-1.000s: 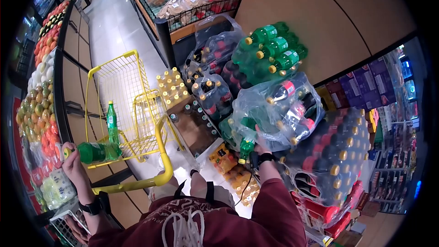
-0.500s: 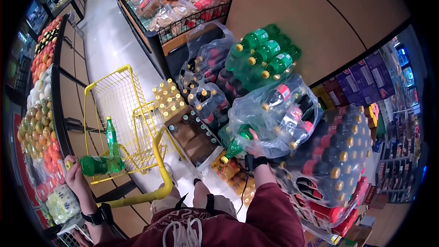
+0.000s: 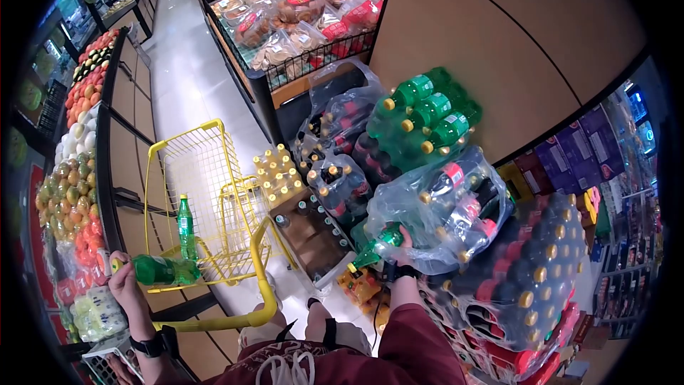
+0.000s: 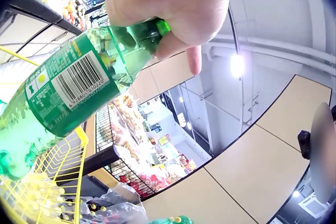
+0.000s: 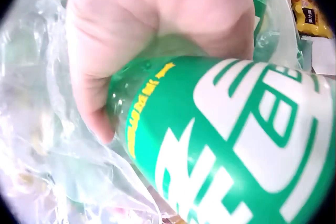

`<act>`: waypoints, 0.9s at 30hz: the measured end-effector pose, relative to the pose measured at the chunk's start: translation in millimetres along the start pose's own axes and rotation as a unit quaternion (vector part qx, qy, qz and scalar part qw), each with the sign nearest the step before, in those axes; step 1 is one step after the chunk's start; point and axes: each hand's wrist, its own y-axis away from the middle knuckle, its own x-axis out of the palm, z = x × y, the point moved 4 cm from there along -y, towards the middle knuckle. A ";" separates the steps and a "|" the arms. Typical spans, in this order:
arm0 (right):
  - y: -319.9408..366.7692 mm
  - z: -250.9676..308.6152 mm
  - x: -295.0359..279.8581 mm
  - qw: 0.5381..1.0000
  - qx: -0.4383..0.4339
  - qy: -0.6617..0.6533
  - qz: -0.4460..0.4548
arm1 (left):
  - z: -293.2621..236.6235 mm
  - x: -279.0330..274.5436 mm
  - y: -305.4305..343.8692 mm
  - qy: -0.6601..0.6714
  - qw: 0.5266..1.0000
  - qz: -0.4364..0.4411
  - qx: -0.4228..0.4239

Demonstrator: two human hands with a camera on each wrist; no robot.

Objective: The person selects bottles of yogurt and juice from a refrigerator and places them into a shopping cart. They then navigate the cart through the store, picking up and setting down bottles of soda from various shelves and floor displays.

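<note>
My left hand [image 3: 127, 285] grips a green soda bottle [image 3: 164, 271] by its neck, at the near left edge of the yellow shopping cart [image 3: 265, 299]. In the left wrist view that bottle's label and barcode [image 4: 79, 80] face the camera, and the fingers wrap round near the cap. A second green bottle [image 3: 187, 232] stands upright in the cart. On the right, my right hand [image 5: 157, 14] holds another green bottle [image 5: 226, 129] round its body, cap end tilted down and toward the cart. It overlaps a clear plastic bag [image 3: 406, 189] of dark soda bottles.
Wrapped packs of dark bottles [image 3: 527, 271] are stacked at right; a green bottle pack [image 3: 434, 114] sits behind the bag. A carton of bottles [image 3: 311, 241] and a pack of yellow-capped bottles [image 3: 278, 175] stand beside the cart. Fruit shelves [image 3: 68, 182] line the left.
My right hand has swung its green bottle leftward from the bag's side, so more of the bottle shows. The left hand keeps its hold. The head view has shifted slightly.
</note>
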 end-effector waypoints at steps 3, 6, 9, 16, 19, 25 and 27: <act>2.5 3.5 -0.8 1.000 0.004 0.008 0.014 | 1.0 -4.6 -1.6 0.002 1.000 0.013 0.005; 14.7 4.2 -15.3 0.993 -0.022 0.117 -0.005 | -6.8 2.6 -1.4 -0.002 1.000 0.019 0.000; 38.8 8.1 -30.5 0.972 -0.050 0.227 -0.035 | -12.7 11.5 -2.5 -0.009 1.000 -0.001 -0.004; 83.3 42.1 6.0 0.724 -0.153 0.664 -0.109 | -1.1 8.1 -3.3 0.014 1.000 -0.010 -0.018; 77.7 38.5 -12.1 0.611 -0.236 0.751 -0.086 | -1.1 10.9 -3.1 0.011 1.000 0.000 -0.012; 85.2 27.7 21.5 0.475 -0.194 0.829 -0.223 | 0.1 9.6 3.3 0.029 0.999 -0.013 -0.018; 72.5 22.7 19.1 0.427 -0.106 0.857 -0.266 | 2.9 6.8 4.1 0.014 0.999 -0.016 -0.024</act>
